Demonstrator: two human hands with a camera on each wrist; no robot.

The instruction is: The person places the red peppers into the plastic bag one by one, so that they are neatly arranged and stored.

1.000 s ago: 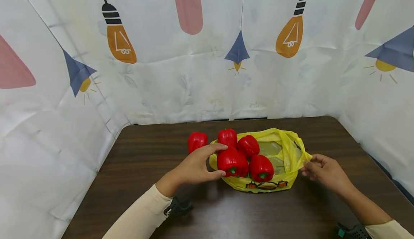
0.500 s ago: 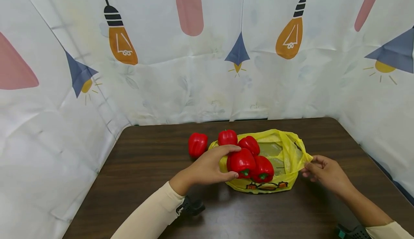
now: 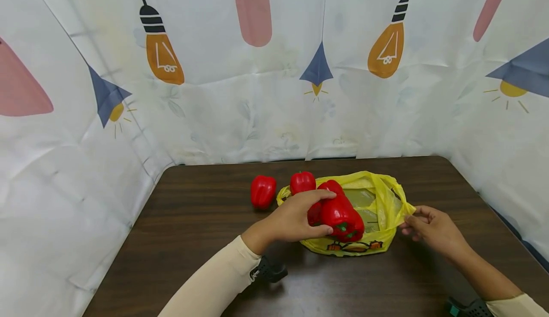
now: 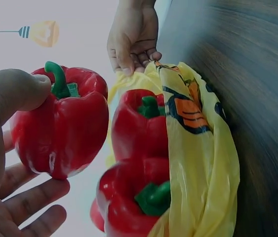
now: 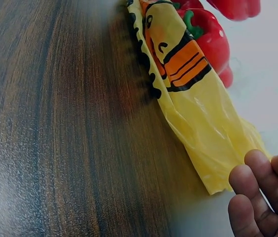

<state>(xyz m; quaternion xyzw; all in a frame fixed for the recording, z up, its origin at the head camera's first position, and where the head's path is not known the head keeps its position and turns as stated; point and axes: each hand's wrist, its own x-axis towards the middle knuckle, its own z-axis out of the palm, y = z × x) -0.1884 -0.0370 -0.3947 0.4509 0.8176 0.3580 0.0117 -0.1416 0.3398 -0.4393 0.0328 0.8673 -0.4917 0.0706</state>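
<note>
My left hand (image 3: 296,218) grips a red bell pepper (image 4: 62,121) with a green stem, thumb on top and fingers below, above the opening of a yellow plastic bag (image 3: 388,202). In the left wrist view that pepper is apart from two peppers in the bag, the nearer one (image 4: 124,192) and the farther one (image 4: 134,128). At the bag's right end my right hand (image 3: 433,226) pinches its edge between thumb and fingers. From the head, the held pepper overlaps the bagged ones, and part of the heap is hidden behind my left hand.
One red pepper (image 3: 263,191) lies on the dark wooden table (image 3: 193,221), left of the bag. Another pepper (image 3: 302,182) shows at the bag's back left rim. Behind the table hangs a white curtain (image 3: 266,112) printed with lamps.
My left hand has moved right with the pepper, from the bag's left side to over the peppers near its middle. My right hand stays at the bag's edge.
</note>
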